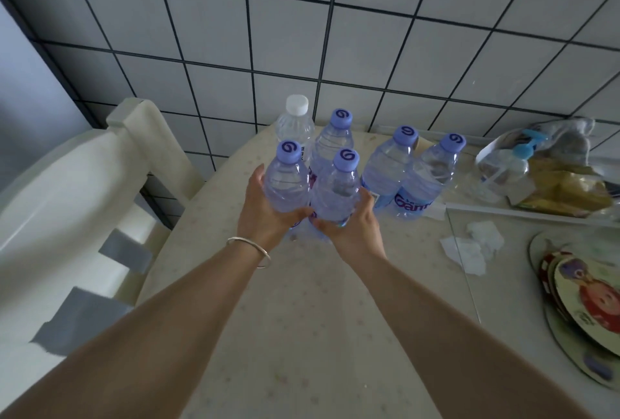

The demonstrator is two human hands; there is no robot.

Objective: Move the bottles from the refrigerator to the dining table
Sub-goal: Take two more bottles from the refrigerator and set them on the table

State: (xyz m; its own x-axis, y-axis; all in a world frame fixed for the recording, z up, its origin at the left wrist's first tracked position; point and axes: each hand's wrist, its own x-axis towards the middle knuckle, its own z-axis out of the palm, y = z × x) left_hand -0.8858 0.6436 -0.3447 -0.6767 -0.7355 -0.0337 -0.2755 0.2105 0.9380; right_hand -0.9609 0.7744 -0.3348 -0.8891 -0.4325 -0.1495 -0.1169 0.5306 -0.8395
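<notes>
The left hand (260, 214) is wrapped around the lower body of a purple-capped bottle (288, 180), thumb across its front and fingers curled behind; a thin silver bangle (250, 250) sits on that wrist. The right hand (354, 227) clasps a second purple-capped bottle (335, 190) from the right and below, fingers curving under its near side. The two held bottles stand upright and touch each other, their bases at or just above the dining table (302, 301); whether they rest on it cannot be told.

Just behind them stands a third purple-capped bottle (333, 140), and behind that to the left a clear bottle with a white cap (295, 123), both near the table's far edge. To the right stand two more purple-capped bottles (389, 167) (426, 177), side by side and touching, the nearer one showing a blue label.

Further right lie a heap of clear plastic bags (536, 163) with blue-topped items inside, crumpled white tissue (483, 237), and a stack of round picture mats (590, 304) at the table's right edge. A white chair (84, 190) with grey patches stands at the left, against a wall of pale tiles (335, 33) with dark grout
</notes>
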